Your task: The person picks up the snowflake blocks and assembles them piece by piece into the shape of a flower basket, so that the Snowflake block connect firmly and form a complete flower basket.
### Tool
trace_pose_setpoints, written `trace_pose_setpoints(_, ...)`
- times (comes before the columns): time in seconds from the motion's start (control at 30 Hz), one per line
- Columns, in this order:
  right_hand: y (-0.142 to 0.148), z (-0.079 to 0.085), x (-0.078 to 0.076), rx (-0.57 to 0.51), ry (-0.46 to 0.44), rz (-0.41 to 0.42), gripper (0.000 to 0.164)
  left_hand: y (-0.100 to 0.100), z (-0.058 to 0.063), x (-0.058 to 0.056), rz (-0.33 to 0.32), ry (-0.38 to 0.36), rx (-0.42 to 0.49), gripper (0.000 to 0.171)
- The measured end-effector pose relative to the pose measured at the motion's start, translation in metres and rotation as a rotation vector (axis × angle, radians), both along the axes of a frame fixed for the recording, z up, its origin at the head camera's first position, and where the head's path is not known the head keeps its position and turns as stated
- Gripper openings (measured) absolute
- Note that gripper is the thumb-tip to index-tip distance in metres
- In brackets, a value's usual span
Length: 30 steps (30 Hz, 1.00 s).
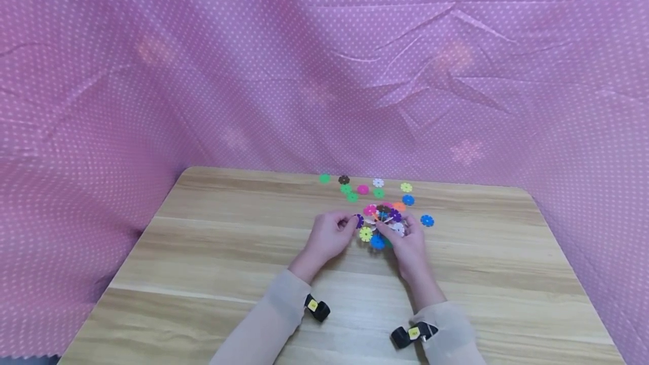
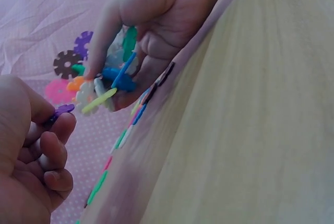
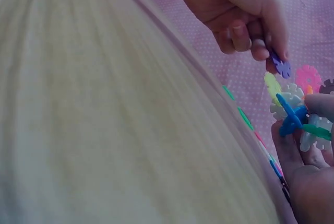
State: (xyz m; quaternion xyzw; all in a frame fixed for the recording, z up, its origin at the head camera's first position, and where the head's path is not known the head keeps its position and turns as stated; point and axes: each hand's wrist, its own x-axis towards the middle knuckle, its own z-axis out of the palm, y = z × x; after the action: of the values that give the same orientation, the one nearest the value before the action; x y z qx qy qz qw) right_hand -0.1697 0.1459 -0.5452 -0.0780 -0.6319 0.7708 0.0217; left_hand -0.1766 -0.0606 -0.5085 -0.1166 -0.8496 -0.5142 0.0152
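My left hand pinches one purple notched plastic disc between thumb and forefinger. Just to its right, my right hand holds a cluster of interlocked flower-shaped discs, with the thumb and fingers round its side. White, blue, yellow, green, orange, pink, brown and purple discs stick out of the cluster at various angles. In the left wrist view a small gap separates the purple disc from the cluster's nearest pieces. Part of the cluster is hidden behind the right thumb and fingers.
Loose discs lie flat beyond the hands, among them a white disc, a yellow disc and a brown disc. A blue disc lies right of the right hand. Pink dotted cloth hangs behind the wooden table.
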Motion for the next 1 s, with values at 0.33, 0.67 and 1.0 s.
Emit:
trace_pose_setpoints(0.33,-0.0033,0.0028,0.0021,0.023,0.018,-0.006,0.044,0.0017,-0.0013,0.0005,-0.051,0.066,-0.070,0.016)
trace_pose_setpoints(0.67,-0.0029,0.0017,0.0018,0.013,0.042,0.010,0.043,0.0033,0.0004,0.0003,-0.054,0.090,-0.100,0.017)
trace_pose_setpoints(1.0,-0.0012,0.0035,0.0045,0.041,0.033,0.055,0.057,0.0080,0.0035,0.0057,-0.076,0.161,-0.058,0.021)
